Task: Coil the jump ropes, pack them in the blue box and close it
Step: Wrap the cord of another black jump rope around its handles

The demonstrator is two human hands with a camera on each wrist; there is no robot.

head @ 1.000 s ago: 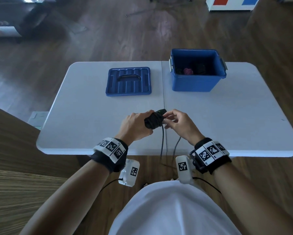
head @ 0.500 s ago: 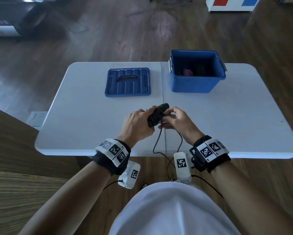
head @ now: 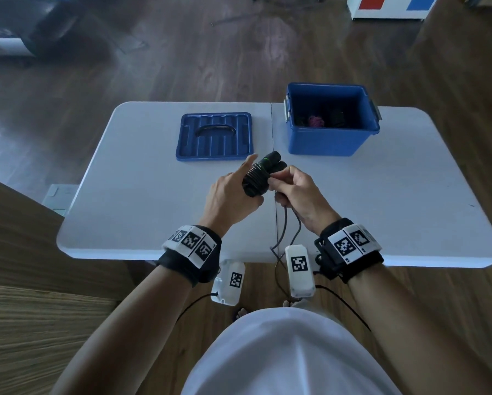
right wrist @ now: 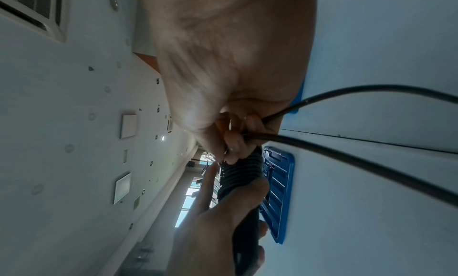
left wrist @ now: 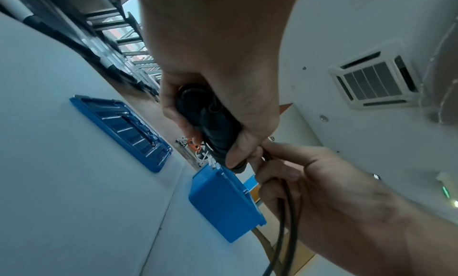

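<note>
My left hand (head: 233, 192) grips the two black jump rope handles (head: 260, 175) held together, with black cord wound tightly round them; its index finger points up along the bundle. My right hand (head: 293, 188) pinches the loose cord (head: 284, 223) right beside the wound part; two strands hang down past the table's front edge. In the left wrist view the handles (left wrist: 210, 127) sit in my curled fingers. The wound coils (right wrist: 241, 174) show in the right wrist view. The open blue box (head: 331, 138) stands at the back right with a pink coil (head: 316, 120) and dark ropes inside.
The blue lid (head: 214, 136) lies flat, handle up, at the back left of the white folding table (head: 142, 212). A seam runs down the table's middle. Wooden floor surrounds the table.
Both hands have lifted the bundle forward and up. More cord is wound on the handles, and the hanging strands are shorter. My left index finger has straightened.
</note>
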